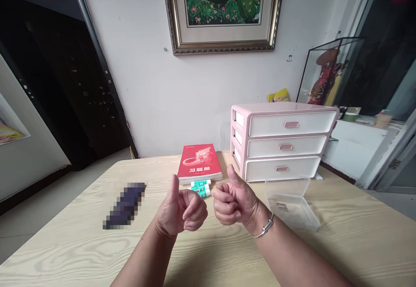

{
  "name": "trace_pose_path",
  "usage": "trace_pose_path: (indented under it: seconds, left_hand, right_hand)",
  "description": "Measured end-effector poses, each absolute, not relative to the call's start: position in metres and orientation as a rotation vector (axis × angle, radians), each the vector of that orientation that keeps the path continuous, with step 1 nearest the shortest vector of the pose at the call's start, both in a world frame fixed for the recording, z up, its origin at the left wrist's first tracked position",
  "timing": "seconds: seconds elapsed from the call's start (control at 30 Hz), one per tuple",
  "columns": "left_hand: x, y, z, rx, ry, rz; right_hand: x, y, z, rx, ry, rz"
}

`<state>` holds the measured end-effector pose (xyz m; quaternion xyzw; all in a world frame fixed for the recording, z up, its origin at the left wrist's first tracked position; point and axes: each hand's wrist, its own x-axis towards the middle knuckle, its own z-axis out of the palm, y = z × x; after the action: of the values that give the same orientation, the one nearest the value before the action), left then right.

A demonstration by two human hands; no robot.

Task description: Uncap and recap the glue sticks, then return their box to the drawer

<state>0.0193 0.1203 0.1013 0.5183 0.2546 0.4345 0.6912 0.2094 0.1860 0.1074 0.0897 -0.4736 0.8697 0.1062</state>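
My left hand [182, 211] and my right hand [234, 202] are held side by side above the wooden table [65, 248], each curled into a fist with the thumb pointing up. Neither holds anything. A silver bracelet [264, 227] circles my right wrist. Just beyond the fists lie several white and green glue sticks [200, 188], partly hidden by my fingers. Behind them a red book [199, 162] lies flat. A clear plastic box [290, 202] with its lid up sits to the right of my right hand.
A pink and white three-drawer organiser [281, 142], drawers closed, stands at the back right of the table. A dark blurred object [125, 204] lies to the left. A framed picture [224, 12] hangs on the wall; a glass display case [331, 72] stands far right.
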Motion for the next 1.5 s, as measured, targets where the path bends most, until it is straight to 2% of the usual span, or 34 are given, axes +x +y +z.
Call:
trace_pose_path:
  seconds: [0.17, 0.33, 0.63, 1.5]
  left_hand:
    - [0.028, 0.124, 0.141, 1.288, 0.137, 0.851]
    - [0.028, 0.133, 0.159, 1.368, -0.138, 0.789]
    - [0.017, 0.150, 0.143, 1.342, -0.125, 0.724]
    - [0.012, 0.149, 0.144, 1.398, -0.068, 0.737]
  right_hand:
    - [0.190, 0.183, 0.144, 0.806, -1.391, 2.523]
    - [0.172, 0.188, 0.150, 1.170, -1.280, 2.435]
    - [0.169, 0.201, 0.137, 1.129, -1.328, 2.445]
    - [0.171, 0.203, 0.137, 1.046, -1.409, 2.422]
